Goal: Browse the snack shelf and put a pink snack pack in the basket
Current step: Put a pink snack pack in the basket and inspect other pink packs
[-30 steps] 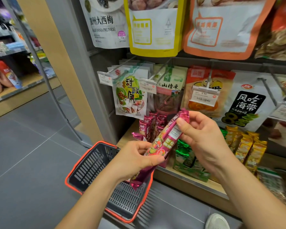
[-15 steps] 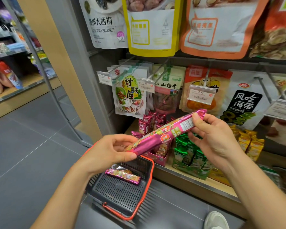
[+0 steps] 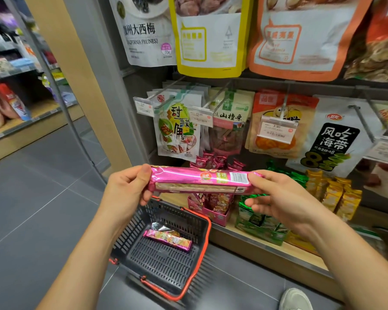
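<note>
a pink snack pack point(image 3: 199, 180) is gripped level at mid-frame, left hand point(image 3: 126, 191) and right hand point(image 3: 278, 198) curled round its ends, above the basket point(image 3: 202, 247).

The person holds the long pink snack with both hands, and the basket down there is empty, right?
Almost. The left hand and right hand do hold the long pink snack pack, one at each end. But the basket is not empty: the head view shows a second pink pack lying on its floor.
</note>
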`<act>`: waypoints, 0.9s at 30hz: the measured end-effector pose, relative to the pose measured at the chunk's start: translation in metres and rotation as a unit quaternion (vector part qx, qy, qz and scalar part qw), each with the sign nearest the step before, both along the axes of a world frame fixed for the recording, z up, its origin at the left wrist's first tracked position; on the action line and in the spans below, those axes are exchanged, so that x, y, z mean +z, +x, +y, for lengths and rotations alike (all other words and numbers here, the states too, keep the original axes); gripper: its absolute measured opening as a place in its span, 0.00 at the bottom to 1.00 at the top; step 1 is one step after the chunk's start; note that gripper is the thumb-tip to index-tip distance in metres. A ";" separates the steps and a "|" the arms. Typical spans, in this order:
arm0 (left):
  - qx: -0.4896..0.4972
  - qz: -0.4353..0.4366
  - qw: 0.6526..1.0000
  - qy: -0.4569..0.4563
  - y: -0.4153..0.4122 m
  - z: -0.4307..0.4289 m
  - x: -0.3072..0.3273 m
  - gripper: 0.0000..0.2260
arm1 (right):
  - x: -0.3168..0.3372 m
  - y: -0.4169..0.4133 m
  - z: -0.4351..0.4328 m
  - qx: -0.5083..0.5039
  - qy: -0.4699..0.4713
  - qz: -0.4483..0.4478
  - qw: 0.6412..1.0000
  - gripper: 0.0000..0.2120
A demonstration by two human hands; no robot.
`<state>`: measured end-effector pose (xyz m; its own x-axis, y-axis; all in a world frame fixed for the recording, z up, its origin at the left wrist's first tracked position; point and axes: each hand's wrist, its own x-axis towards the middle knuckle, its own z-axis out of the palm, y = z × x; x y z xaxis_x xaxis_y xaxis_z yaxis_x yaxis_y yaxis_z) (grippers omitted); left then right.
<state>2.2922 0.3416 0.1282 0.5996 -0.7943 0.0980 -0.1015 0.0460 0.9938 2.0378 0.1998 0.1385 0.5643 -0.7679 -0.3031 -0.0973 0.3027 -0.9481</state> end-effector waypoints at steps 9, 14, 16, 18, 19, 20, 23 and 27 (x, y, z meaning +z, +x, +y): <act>-0.098 0.144 0.985 -0.021 0.002 0.004 0.003 0.14 | -0.002 -0.002 0.001 -0.064 -0.046 -0.041 0.996 0.07; -0.011 0.118 0.993 -0.016 -0.001 -0.001 0.001 0.11 | -0.002 -0.002 0.003 -0.061 -0.055 -0.042 0.996 0.10; 0.015 0.096 0.995 -0.007 0.000 0.000 0.000 0.12 | -0.002 -0.002 0.003 -0.069 -0.058 -0.055 0.994 0.10; 0.052 0.063 0.997 0.019 0.002 0.001 -0.002 0.11 | -0.001 -0.001 0.004 -0.078 -0.057 -0.072 0.993 0.11; 0.071 0.030 0.996 0.033 0.004 0.002 -0.003 0.09 | 0.000 -0.001 0.005 -0.084 -0.058 -0.078 0.992 0.12; 0.086 0.003 0.995 0.043 0.005 0.002 -0.003 0.08 | 0.001 0.000 0.005 -0.090 -0.058 -0.085 0.991 0.13; 0.108 -0.038 0.992 0.045 0.008 0.002 -0.003 0.06 | 0.001 0.001 0.005 -0.099 -0.053 -0.101 0.988 0.15; 0.061 -0.084 0.991 0.084 0.010 0.003 -0.002 0.04 | -0.001 0.001 0.003 -0.104 -0.022 -0.110 0.988 0.11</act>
